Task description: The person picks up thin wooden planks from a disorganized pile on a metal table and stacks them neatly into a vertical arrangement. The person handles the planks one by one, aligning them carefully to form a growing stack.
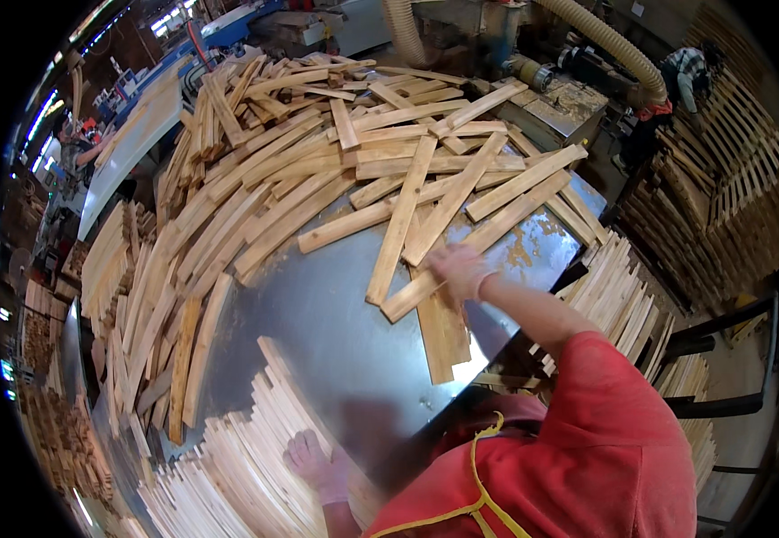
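My right hand (459, 269), in a thin pale glove, closes over a wooden board (407, 296) near the right side of the metal table (336, 296). Part of that board is hidden under the hand. Below it, another board (443, 336) points toward me. My left hand (318, 462), gloved too, lies with its fingers apart on a row of boards (237, 471) set side by side at the table's near left. A large jumbled pile of boards (318, 161) spreads over the far and left parts of the table.
Stacked boards (623, 296) stand beyond the table's right edge, near a black metal frame (721, 408). Machinery (551, 103) with ribbed hoses (614, 40) is at the back. A person (690, 76) in a plaid shirt stands far right; another person (76, 148) is far left.
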A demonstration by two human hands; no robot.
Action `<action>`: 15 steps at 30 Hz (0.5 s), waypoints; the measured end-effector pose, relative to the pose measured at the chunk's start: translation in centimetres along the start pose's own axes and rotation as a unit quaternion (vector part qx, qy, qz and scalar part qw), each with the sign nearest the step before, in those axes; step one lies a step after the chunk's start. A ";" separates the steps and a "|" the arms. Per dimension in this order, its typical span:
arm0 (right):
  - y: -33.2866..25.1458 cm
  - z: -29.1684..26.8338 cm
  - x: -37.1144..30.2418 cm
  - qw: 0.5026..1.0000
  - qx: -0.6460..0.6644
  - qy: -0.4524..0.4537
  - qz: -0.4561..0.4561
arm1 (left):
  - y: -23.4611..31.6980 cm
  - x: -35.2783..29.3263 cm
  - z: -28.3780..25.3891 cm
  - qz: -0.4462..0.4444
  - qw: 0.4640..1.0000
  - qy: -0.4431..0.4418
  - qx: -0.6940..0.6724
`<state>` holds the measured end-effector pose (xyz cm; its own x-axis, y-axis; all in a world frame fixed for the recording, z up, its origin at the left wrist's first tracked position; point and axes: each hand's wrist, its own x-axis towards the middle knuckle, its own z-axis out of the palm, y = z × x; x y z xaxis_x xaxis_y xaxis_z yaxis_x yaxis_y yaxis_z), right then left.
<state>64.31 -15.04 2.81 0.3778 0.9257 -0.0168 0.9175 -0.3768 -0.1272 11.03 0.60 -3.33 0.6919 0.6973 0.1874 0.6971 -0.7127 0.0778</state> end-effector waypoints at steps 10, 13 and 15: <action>9.8 -7.6 5.5 0.994 -0.090 -0.069 0.000 | 2.0 -0.4 -0.6 -0.039 0.999 0.006 0.022; 17.5 -4.2 9.4 0.984 -0.160 0.040 -0.060 | 2.0 1.0 0.0 -0.015 0.999 0.027 0.037; 19.5 -2.3 11.9 0.980 -0.185 0.009 -0.077 | 2.4 1.5 0.1 -0.030 0.998 0.016 0.046</action>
<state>86.96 -11.41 2.45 0.2302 0.9731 -0.0075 0.9449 -0.2216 0.2411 13.77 -0.05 -2.91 0.6430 0.7346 0.2166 0.7525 -0.6586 -0.0001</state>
